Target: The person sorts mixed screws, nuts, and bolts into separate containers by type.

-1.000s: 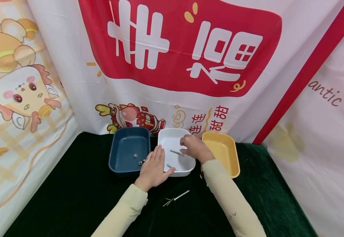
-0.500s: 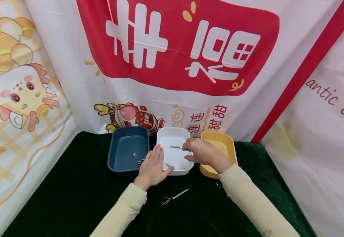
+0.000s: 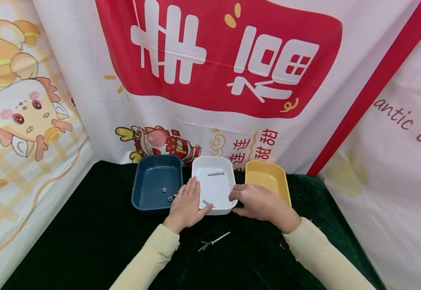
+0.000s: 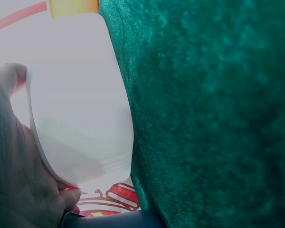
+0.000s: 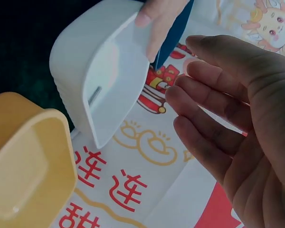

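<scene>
Pressing lightly at the white box (image 3: 215, 187), the left hand (image 3: 185, 206) lies over its left rim, fingers straight and close together, thumb spread wide toward the near rim. And over to the right hand (image 3: 259, 201), there at the box's right side, fingers loosely bent, thumb apart from them, nothing in its grasp as the right wrist view shows it! Inside the white box, a bolt (image 3: 216, 174) lies crosswise toward the far end, and a second bolt (image 3: 206, 202) sits near the left thumb. Left of that stands the blue box (image 3: 156, 173), a nut (image 3: 164, 189) out on its floor and more beside the left hand, one partly hidden. On the other flank it's the yellow box (image 3: 268, 175), its near part behind the right hand. Down front, on the green-draped bench (image 3: 87, 233), a pale rod (image 3: 221, 237) touches or nearly touches some thin pieces (image 3: 203, 246), too small to name. Behind it all, a printed curtain (image 3: 214, 104), bold red panel blazing.
</scene>
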{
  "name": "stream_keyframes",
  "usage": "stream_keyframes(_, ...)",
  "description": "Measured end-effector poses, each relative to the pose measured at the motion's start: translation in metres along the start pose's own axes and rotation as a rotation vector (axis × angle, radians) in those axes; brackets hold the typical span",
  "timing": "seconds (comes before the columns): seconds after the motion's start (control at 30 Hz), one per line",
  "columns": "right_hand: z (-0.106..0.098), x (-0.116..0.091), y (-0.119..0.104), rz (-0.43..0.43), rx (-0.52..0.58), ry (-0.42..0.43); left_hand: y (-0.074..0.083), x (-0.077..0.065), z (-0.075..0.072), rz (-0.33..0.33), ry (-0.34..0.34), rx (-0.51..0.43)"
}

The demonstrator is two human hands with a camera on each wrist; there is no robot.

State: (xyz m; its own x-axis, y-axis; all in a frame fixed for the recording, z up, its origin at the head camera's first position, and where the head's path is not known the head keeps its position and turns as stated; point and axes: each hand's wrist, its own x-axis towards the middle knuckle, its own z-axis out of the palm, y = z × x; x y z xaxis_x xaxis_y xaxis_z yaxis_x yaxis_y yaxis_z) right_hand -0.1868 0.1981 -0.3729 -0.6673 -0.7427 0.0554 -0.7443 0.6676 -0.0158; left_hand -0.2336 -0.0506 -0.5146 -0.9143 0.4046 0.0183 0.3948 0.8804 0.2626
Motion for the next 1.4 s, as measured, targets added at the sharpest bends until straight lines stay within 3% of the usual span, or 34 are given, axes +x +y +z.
stream_keyframes(0.33,0.024,-0.01,-0.008,0.021,0.089,-0.102,-0.002,0.001,0.003,-0.002,0.013,-0.014)
stream_keyframes(0.5,0.042,-0.011,-0.01,0.047,0.137,-0.156,0.002,-0.002,-0.001,-0.005,0.02,-0.012)
stream_keyframes(0.73,0.069,-0.012,-0.01,0.074,0.196,-0.238,0.0,0.0,0.003,-0.009,0.017,-0.018)
stream_keyframes(1.13,0.114,-0.017,-0.007,0.068,0.237,-0.155,0.0,-0.001,0.003,-0.013,0.006,-0.018)
stream_keyframes(1.4,0.128,-0.017,-0.006,0.044,0.209,-0.142,0.0,-0.002,0.003,-0.006,0.022,-0.023)
